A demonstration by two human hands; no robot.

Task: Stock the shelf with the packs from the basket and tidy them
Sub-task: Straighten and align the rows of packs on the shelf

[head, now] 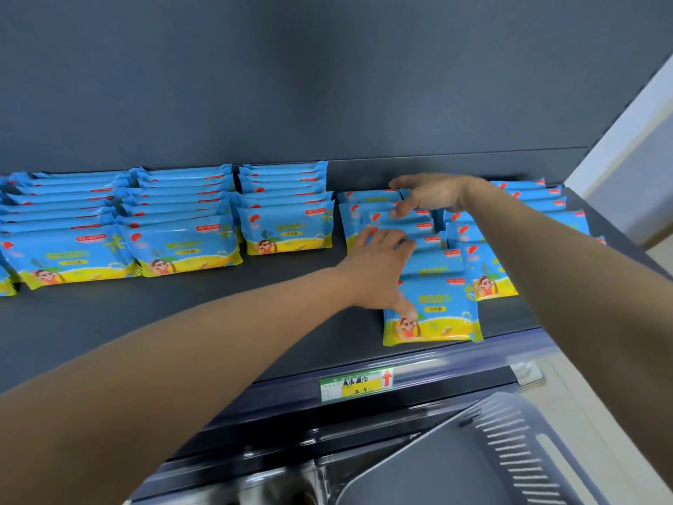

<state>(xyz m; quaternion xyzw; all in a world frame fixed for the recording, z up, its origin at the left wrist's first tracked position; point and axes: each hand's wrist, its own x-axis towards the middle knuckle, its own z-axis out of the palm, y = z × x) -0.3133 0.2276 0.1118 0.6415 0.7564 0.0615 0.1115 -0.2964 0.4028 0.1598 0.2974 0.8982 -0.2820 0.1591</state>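
Blue and yellow wipe packs stand in rows on the dark shelf [182,315]. One loose, fanned-out row [433,311] runs from the shelf's front edge toward the back at centre right. My left hand [382,264] lies on this row with straight fingers, its thumb on the front pack. My right hand [429,193] reaches over the back of the same row, fingers spread and thumb touching a rear pack. Tidy rows stand to the left [182,246] and middle [287,227]. Another row [546,213] stands right of my right arm. The grey basket [510,457] sits below the shelf.
A green and yellow price tag [355,386] is clipped to the shelf's front rail. The dark back panel [291,85] rises behind the packs. A pale wall and floor [626,169] show to the right of the shelf end.
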